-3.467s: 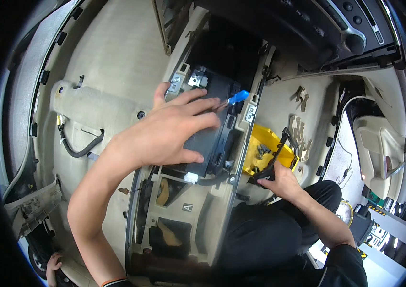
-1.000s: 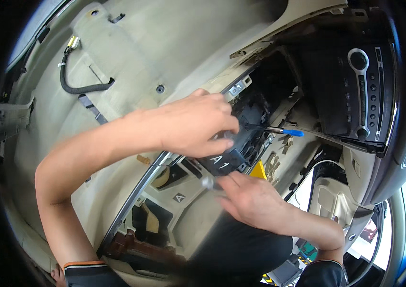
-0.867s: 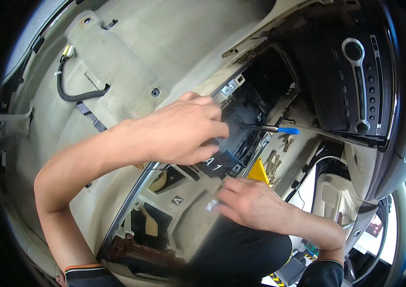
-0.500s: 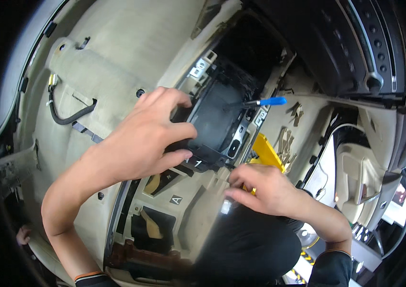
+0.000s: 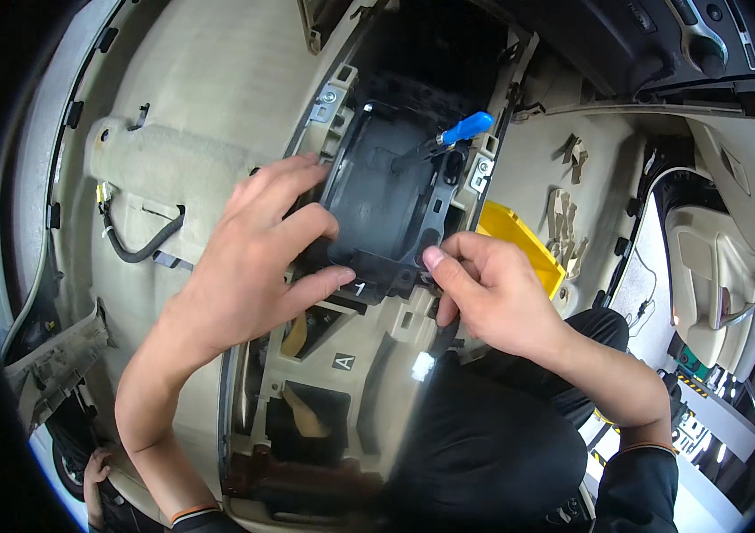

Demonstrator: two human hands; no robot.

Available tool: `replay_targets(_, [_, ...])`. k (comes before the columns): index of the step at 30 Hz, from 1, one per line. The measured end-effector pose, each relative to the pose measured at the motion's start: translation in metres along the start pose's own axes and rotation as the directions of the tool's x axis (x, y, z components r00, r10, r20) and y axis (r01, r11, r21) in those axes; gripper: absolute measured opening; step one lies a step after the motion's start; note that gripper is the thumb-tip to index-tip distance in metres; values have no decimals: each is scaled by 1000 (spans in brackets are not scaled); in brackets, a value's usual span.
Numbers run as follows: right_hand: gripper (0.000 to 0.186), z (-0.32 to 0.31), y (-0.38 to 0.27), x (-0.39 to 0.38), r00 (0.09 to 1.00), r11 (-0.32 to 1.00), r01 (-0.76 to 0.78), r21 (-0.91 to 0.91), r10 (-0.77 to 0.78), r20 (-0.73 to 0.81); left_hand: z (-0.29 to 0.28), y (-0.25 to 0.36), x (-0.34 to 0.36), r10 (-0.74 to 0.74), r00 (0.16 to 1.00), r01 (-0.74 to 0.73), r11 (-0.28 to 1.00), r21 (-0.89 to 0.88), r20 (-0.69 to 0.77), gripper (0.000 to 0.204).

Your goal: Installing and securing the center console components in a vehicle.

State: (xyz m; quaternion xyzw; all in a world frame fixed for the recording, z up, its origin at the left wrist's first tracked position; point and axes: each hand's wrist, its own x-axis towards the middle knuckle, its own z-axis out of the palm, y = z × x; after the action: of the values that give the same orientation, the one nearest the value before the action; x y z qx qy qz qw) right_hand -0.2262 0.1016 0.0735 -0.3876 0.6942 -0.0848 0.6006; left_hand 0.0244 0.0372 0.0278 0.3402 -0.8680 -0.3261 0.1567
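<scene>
A black plastic console box (image 5: 375, 213) sits in the centre channel of a stripped car interior. My left hand (image 5: 257, 244) lies along its left side, fingers spread and bent, with the thumb by the box's front left corner. My right hand (image 5: 493, 284) is closed at the front right corner, thumb pressed on the end of the box's side strip. Its other fingertips are partly hidden under the corner. A blue-handled screwdriver (image 5: 466, 129) leans across the right rim, its shaft down inside the box.
Right of the channel stands a yellow tray (image 5: 524, 240), beside torn tape strips (image 5: 562, 226) on beige carpet. A cable with a connector (image 5: 137, 251) lies on the left carpet. My dark-clad knee (image 5: 493, 435) is close below. Another person's hand (image 5: 95, 466) shows at lower left.
My right hand has moved up onto the box's front right corner and closed there. The left hand stays by the left side. The whole view has shifted somewhat.
</scene>
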Motion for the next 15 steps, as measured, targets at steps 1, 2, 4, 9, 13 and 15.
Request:
replay_targets(1, [35,0,-2,0,1000,999,-27,19,27,8,0,-1,0,4,1000,-4,1000,-16,-11,39])
replay_targets(2, [35,0,-1,1,1000,1000,-20,18,20,6,0,0,-1,6,1000,-7,1000,-11,-14,39])
replay_targets(4, [35,0,5,2,999,1000,-16,16,16,34,-1,2,0,5,1000,-6,999,-49,-4,39])
replay_targets(9, [34,2,9,0,998,999,40,22,-41,38,-5,6,-3,11,1000,-11,999,-46,0,37])
replay_targets(13, [34,1,9,1,997,998,54,22,-55,51,-6,8,-5,5,1000,-4,999,-49,19,37])
replay_targets(15, [33,0,10,1,997,1000,16,-3,-16,75,-7,9,-6,4,1000,-2,999,-47,28,37])
